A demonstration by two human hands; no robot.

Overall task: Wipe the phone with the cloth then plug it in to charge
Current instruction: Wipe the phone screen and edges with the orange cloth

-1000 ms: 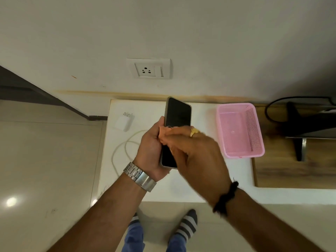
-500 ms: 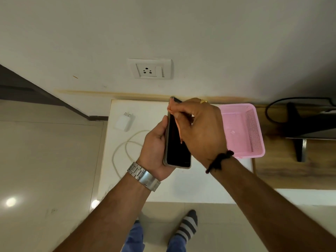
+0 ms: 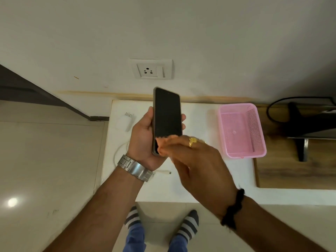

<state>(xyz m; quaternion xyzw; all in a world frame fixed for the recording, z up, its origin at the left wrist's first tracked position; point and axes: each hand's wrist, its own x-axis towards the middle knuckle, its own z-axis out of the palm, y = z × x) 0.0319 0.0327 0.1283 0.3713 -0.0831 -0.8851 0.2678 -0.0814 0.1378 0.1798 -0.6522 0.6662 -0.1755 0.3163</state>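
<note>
My left hand (image 3: pixel 142 140) grips a black phone (image 3: pixel 167 115) upright above the white table (image 3: pixel 200 179), dark screen facing me. My right hand (image 3: pixel 198 164) presses a small orange cloth (image 3: pixel 166 143) against the lower end of the screen; it is motion-blurred. A white charger adapter (image 3: pixel 125 121) lies on the table's far left. Its white cable (image 3: pixel 120 151) loops under my left wrist, and the plug end (image 3: pixel 166 172) lies below that wrist. A white wall socket (image 3: pixel 151 69) sits on the wall above the table.
An empty pink plastic basket (image 3: pixel 241 130) stands on the table's right side. Beyond it, a wooden surface (image 3: pixel 291 171) carries a dark stand (image 3: pixel 300 128) and a black cord. My socked feet (image 3: pixel 160 222) show on the tiled floor below.
My right hand swept the cloth from the middle of the screen up to its top, then back down to its lower end. My left hand raised the phone slightly.
</note>
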